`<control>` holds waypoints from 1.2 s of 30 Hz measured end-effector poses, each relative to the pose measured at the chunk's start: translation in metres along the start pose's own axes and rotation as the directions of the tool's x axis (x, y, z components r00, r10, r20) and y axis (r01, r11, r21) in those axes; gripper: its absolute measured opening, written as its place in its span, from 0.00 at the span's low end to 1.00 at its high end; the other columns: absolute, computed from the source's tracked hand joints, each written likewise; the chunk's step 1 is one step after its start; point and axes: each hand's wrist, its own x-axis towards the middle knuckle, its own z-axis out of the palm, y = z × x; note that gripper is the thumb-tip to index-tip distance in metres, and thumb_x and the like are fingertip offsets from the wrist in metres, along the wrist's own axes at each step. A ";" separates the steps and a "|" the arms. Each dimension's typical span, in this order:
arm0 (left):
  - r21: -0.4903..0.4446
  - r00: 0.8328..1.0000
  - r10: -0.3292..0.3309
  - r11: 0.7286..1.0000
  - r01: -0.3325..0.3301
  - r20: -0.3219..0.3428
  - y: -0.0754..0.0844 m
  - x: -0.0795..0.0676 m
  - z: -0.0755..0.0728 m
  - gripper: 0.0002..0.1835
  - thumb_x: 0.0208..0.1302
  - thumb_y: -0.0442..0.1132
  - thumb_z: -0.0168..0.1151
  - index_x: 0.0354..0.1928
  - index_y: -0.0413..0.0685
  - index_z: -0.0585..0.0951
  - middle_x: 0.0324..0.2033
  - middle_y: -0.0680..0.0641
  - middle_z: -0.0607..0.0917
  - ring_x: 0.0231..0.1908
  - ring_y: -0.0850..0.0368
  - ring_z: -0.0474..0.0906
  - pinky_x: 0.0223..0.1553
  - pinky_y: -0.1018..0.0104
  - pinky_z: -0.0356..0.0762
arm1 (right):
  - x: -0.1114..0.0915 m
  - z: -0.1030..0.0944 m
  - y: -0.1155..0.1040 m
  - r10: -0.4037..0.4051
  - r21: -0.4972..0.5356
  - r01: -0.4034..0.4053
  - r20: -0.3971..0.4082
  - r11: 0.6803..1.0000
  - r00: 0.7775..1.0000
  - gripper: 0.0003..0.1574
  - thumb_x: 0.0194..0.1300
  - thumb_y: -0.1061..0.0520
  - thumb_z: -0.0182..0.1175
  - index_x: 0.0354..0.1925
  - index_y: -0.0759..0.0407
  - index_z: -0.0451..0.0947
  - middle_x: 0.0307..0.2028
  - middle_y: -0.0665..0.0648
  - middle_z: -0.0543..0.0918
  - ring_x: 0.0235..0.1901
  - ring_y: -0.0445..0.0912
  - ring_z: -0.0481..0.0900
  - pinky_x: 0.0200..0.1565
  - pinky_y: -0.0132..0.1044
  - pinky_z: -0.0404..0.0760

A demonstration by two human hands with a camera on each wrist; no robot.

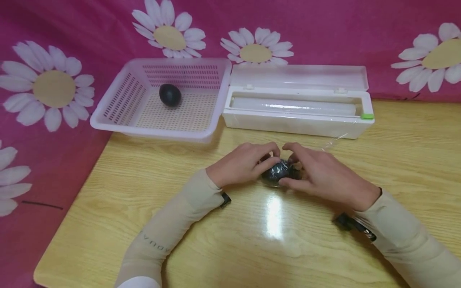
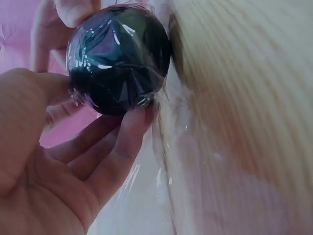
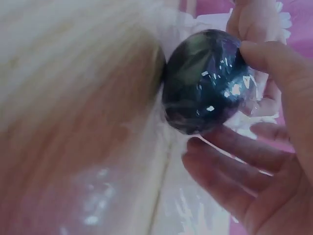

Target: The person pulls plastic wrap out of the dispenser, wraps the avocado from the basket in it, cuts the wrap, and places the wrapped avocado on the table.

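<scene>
A black egg (image 1: 279,172) with clear cling film round it rests on the wooden table. My left hand (image 1: 245,163) holds it from the left, thumb and fingers bent about the film. From the right, my right hand (image 1: 320,174) grips it between thumb and fingers. In the left wrist view the wrapped egg (image 2: 119,61) looks shiny, with creased film and fingertips against its side. The right wrist view shows the same egg (image 3: 205,81) touching the tabletop, with the thumb on it and fingers curved beneath.
Behind on the left, a pink plastic basket (image 1: 163,134) contains another black egg (image 1: 170,95). Beside it stands a white cling film box (image 1: 295,123), lid raised, with a film roll (image 1: 293,106) inside. A loose strip of film (image 1: 333,142) hangs near its front right.
</scene>
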 end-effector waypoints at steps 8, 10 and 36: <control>0.002 1.000 -0.008 1.000 0.009 -0.023 -0.002 0.003 0.004 0.10 0.82 0.46 0.48 0.46 0.54 0.78 0.33 0.56 0.81 0.34 0.61 0.76 0.38 0.68 0.74 | -0.002 -0.002 -0.007 -0.244 -0.133 0.225 -0.143 0.965 0.959 0.42 0.52 0.40 0.80 0.59 0.58 0.78 0.53 0.54 0.80 0.44 0.43 0.80 0.48 0.43 0.86; 0.025 0.999 -0.019 0.999 0.020 -0.038 -0.001 0.003 0.004 0.10 0.82 0.46 0.48 0.46 0.54 0.79 0.36 0.55 0.82 0.39 0.59 0.76 0.45 0.67 0.75 | -0.001 0.000 -0.008 -0.271 -0.140 0.252 -0.137 0.958 0.953 0.40 0.51 0.44 0.81 0.57 0.61 0.79 0.50 0.55 0.82 0.45 0.45 0.82 0.49 0.44 0.87; 0.108 0.999 0.031 0.994 -0.035 0.036 -0.003 -0.007 -0.007 0.34 0.60 0.32 0.69 0.69 0.45 0.71 0.62 0.47 0.74 0.58 0.55 0.78 0.63 0.64 0.79 | 0.004 0.005 0.009 -0.125 -0.083 0.119 -0.065 0.989 0.990 0.45 0.57 0.61 0.75 0.70 0.65 0.70 0.61 0.62 0.74 0.53 0.55 0.82 0.54 0.52 0.86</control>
